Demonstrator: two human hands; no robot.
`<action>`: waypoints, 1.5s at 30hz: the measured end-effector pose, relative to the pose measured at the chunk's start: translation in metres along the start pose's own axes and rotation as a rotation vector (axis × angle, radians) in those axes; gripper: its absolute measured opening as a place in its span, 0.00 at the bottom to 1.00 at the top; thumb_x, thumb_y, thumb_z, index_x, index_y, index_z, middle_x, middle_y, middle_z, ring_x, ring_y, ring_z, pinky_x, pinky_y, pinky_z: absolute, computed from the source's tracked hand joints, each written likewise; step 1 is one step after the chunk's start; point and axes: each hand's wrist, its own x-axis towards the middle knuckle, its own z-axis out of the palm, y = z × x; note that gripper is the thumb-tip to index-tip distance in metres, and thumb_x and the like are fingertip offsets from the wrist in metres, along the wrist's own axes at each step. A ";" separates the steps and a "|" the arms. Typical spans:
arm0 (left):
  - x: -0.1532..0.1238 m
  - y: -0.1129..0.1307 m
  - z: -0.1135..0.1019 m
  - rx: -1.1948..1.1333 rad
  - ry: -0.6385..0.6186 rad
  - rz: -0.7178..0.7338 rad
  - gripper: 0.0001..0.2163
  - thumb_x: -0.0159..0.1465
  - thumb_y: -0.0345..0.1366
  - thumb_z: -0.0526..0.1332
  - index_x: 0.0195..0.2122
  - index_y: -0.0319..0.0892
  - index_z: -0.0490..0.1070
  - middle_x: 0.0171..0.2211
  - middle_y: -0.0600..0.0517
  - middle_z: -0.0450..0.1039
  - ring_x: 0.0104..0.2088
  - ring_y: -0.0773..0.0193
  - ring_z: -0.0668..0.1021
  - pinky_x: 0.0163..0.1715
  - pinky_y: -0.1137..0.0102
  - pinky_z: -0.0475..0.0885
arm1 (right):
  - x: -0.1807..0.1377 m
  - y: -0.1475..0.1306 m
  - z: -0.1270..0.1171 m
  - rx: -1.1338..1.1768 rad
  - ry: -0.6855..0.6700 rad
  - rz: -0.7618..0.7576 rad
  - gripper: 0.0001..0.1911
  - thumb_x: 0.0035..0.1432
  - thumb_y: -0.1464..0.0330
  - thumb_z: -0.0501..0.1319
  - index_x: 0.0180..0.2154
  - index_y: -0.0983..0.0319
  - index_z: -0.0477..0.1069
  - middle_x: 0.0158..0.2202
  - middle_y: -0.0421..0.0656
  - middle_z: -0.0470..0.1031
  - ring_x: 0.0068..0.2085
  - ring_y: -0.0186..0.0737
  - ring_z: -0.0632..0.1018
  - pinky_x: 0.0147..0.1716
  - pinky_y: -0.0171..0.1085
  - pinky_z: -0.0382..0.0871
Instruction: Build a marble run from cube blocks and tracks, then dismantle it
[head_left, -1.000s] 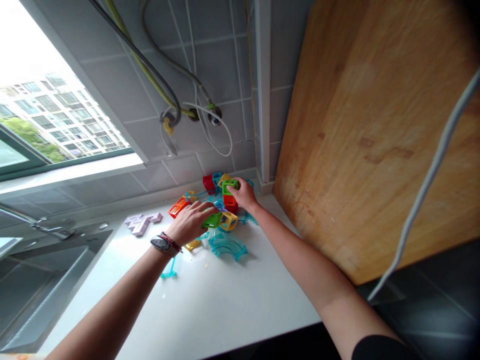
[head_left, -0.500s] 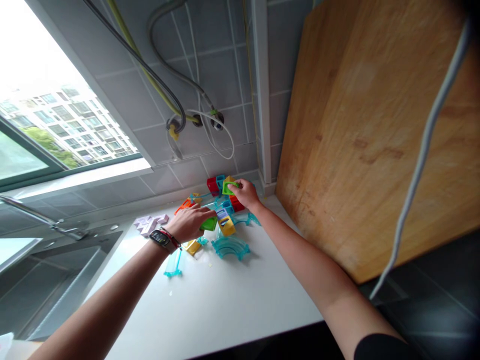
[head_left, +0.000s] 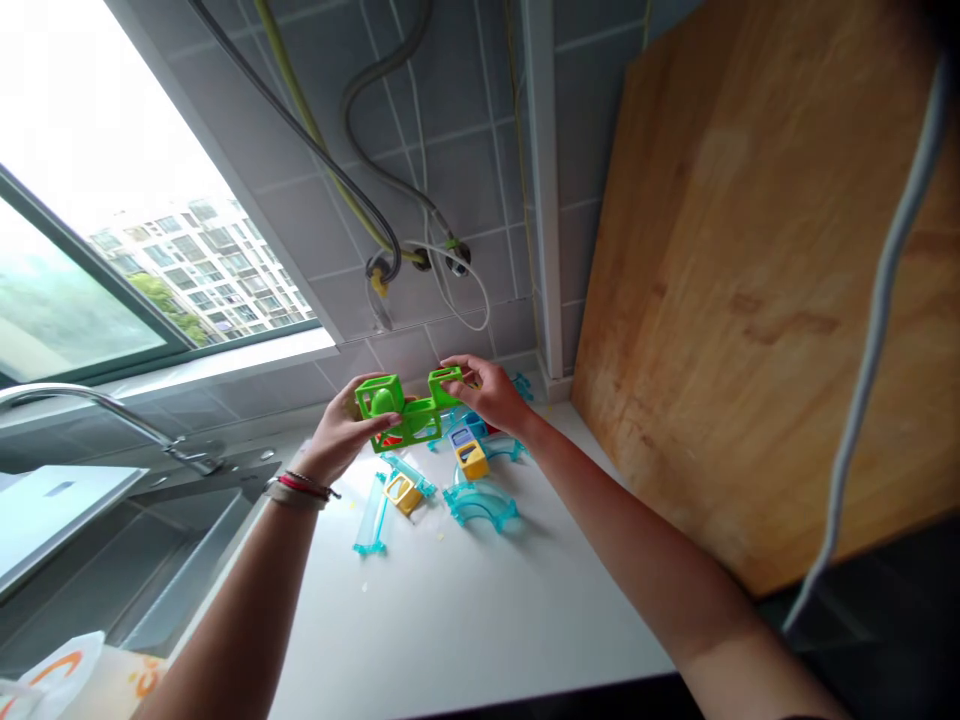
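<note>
My left hand (head_left: 337,435) is closed around the left side of a green openwork toy marble-run block (head_left: 416,425) with a rounded knob inside its frame. My right hand (head_left: 491,395) pinches a smaller green block (head_left: 445,378), which touches the right end of the larger one. Both are held above the counter. Below lie a clear blue curved track (head_left: 480,505), a straight blue track (head_left: 370,517) and a yellow block (head_left: 403,493). Another yellow block (head_left: 472,460) sits against a purple one (head_left: 462,438). My hands partly hide the pieces behind.
On the left are a sink (head_left: 202,530) with a faucet (head_left: 161,440) and a printed cup (head_left: 97,675). A large wooden board (head_left: 735,300) stands at right, with a grey cable (head_left: 870,330) before it. Hoses (head_left: 330,150) hang along the tiled wall.
Both hands have lifted their green blocks off the cluster and brought them together. My left hand has turned, its thumb now in front of the block.
</note>
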 end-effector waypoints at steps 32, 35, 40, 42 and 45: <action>-0.067 0.005 0.037 -0.080 0.165 -0.045 0.30 0.51 0.36 0.79 0.54 0.43 0.73 0.47 0.46 0.81 0.44 0.54 0.84 0.42 0.66 0.81 | -0.017 -0.046 0.002 0.053 -0.463 0.093 0.32 0.55 0.54 0.73 0.56 0.65 0.78 0.38 0.45 0.80 0.39 0.40 0.78 0.35 0.34 0.73; -0.070 0.006 0.039 -0.086 0.193 -0.051 0.30 0.51 0.36 0.79 0.54 0.43 0.73 0.45 0.47 0.82 0.42 0.52 0.85 0.41 0.64 0.81 | -0.017 -0.049 0.000 0.120 -0.505 0.123 0.33 0.53 0.51 0.74 0.53 0.65 0.79 0.33 0.42 0.79 0.34 0.36 0.77 0.30 0.32 0.72; -0.073 0.008 0.041 -0.127 0.194 -0.074 0.30 0.51 0.36 0.79 0.54 0.42 0.73 0.48 0.45 0.81 0.45 0.52 0.84 0.46 0.63 0.80 | -0.017 -0.047 0.005 0.215 -0.474 0.143 0.28 0.48 0.49 0.75 0.41 0.65 0.80 0.30 0.41 0.78 0.31 0.35 0.78 0.29 0.32 0.72; -0.074 0.009 0.042 -0.164 0.135 -0.093 0.32 0.52 0.36 0.79 0.56 0.41 0.72 0.51 0.43 0.80 0.49 0.50 0.83 0.48 0.62 0.80 | -0.017 -0.045 0.008 0.245 -0.445 0.141 0.28 0.47 0.49 0.76 0.38 0.65 0.79 0.29 0.40 0.77 0.31 0.35 0.77 0.28 0.31 0.71; -0.077 0.010 0.047 -0.186 0.088 -0.126 0.32 0.53 0.36 0.79 0.58 0.41 0.70 0.52 0.41 0.80 0.50 0.48 0.83 0.47 0.61 0.81 | -0.017 -0.041 0.012 0.257 -0.426 0.128 0.28 0.46 0.49 0.77 0.38 0.65 0.78 0.27 0.38 0.76 0.29 0.34 0.76 0.27 0.31 0.70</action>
